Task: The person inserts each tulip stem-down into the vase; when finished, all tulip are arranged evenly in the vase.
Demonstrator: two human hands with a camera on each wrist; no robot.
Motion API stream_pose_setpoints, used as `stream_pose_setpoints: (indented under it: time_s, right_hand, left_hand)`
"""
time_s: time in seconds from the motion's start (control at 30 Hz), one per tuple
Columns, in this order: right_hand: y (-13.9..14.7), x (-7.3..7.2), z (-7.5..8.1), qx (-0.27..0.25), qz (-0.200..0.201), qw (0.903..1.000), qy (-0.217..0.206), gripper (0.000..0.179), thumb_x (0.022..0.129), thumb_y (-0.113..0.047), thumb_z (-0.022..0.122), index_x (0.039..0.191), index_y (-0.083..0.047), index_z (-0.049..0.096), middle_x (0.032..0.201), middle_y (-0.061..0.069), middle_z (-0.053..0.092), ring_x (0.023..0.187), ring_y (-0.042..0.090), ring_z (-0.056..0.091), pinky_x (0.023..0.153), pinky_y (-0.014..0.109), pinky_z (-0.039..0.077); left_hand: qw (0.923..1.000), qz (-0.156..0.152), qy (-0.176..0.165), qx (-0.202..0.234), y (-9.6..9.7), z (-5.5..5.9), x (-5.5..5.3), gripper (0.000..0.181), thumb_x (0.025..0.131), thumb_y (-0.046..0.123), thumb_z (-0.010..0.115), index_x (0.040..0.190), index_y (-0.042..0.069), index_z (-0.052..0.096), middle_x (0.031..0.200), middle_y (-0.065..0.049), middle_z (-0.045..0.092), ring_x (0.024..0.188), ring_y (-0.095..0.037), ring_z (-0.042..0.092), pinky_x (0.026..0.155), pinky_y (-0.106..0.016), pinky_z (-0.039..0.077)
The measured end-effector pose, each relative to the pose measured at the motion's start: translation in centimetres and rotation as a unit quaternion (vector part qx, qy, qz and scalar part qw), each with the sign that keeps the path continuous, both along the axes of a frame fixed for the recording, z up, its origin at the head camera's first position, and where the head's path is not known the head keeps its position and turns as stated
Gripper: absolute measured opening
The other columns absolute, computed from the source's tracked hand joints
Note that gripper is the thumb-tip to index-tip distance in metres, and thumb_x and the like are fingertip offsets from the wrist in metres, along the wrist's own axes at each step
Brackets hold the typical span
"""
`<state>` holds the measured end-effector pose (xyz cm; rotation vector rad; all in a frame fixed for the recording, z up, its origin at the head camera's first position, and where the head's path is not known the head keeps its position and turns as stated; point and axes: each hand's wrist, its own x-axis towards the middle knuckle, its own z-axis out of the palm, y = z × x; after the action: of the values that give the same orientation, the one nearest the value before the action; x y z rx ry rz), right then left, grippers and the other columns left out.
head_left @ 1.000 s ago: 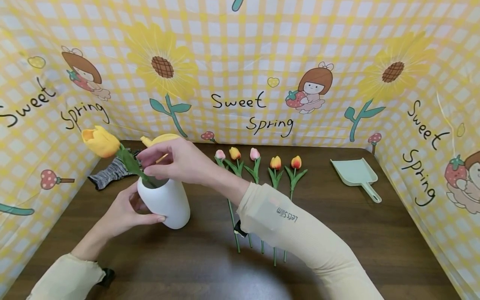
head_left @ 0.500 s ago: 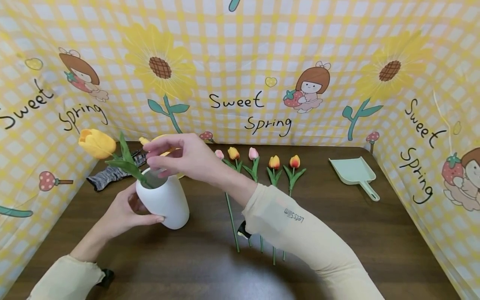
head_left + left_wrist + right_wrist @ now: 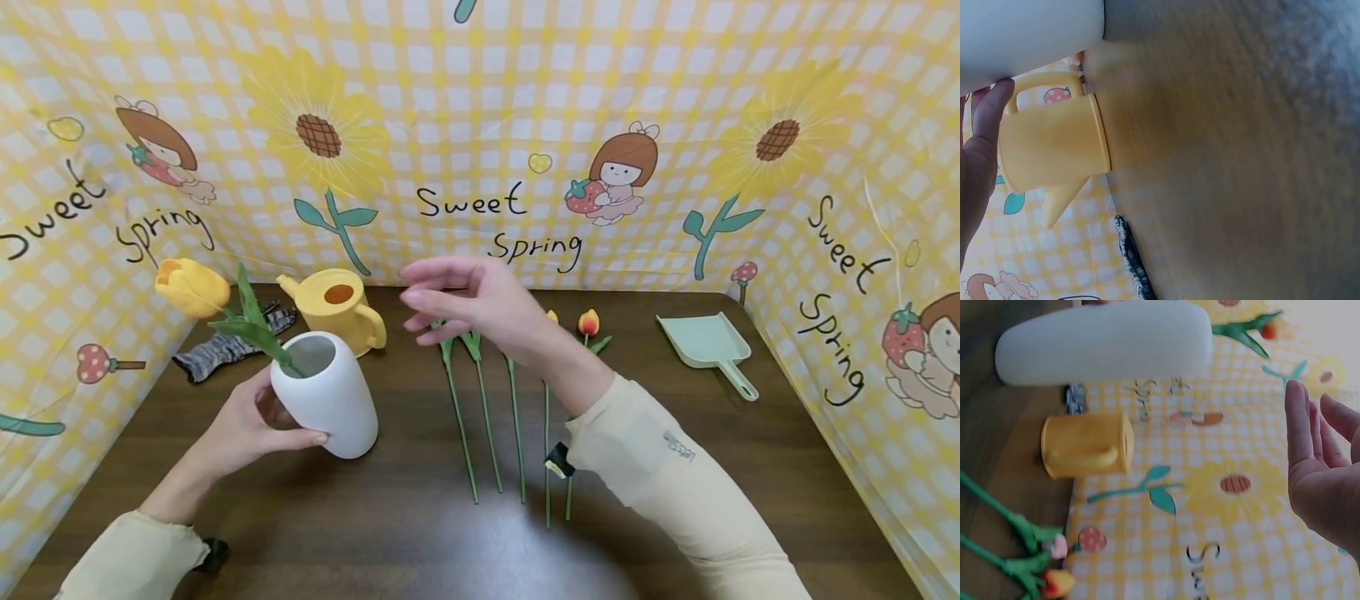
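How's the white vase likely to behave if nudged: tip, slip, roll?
The white vase may tip fairly easily, being clearly taller than wide. The yellow tulip, leaning out over one side of the rim, could add a slight pull that way. Its smooth-looking, curved wall might slip in a loose grip, and would probably roll if laid down.

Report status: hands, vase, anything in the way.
Left hand gripping white vase. Right hand in the air, fingers loose, holding nothing. Yellow tulip standing in vase, leaning outward. Right hand hiding some tabletop tulips from head view.
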<state>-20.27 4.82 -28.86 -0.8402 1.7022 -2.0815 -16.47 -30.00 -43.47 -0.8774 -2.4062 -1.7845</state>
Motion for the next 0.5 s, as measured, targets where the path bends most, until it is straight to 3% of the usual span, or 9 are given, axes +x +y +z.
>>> stream_pose_setpoints:
  time_s: [0.23,0.5]
  right_hand:
    - [5.0,-0.2,-1.8,0.002,-0.068,0.9975,-0.019,0.032,0.096,-0.002,0.067,0.128,0.002,0.064,0.106,0.016,0.071,0.085,0.030,0.073,0.076,0.053,0.061]
    - [9.4,0.3,-6.2,0.074,-0.144,0.9847,-0.063,0.039,0.097,-0.012,0.071,0.132,0.003,0.061,0.105,0.017,0.071,0.084,0.027,0.074,0.078,0.052,0.061]
  left_hand:
    - [1.0000,0.007,-0.001,-0.006,-0.1,0.1,-0.1,0.088,0.066,-0.019,0.086,0.144,0.000,0.047,0.128,-0.010,0.062,0.105,-0.018,0.068,0.075,-0.033,0.062]
    - [1.0000,-0.003,-0.005,-0.001,0.0,0.0,-0.1,0.089,0.066,-0.019,0.085,0.144,0.000,0.046,0.129,-0.010,0.061,0.105,-0.019,0.068,0.075,-0.034,0.062]
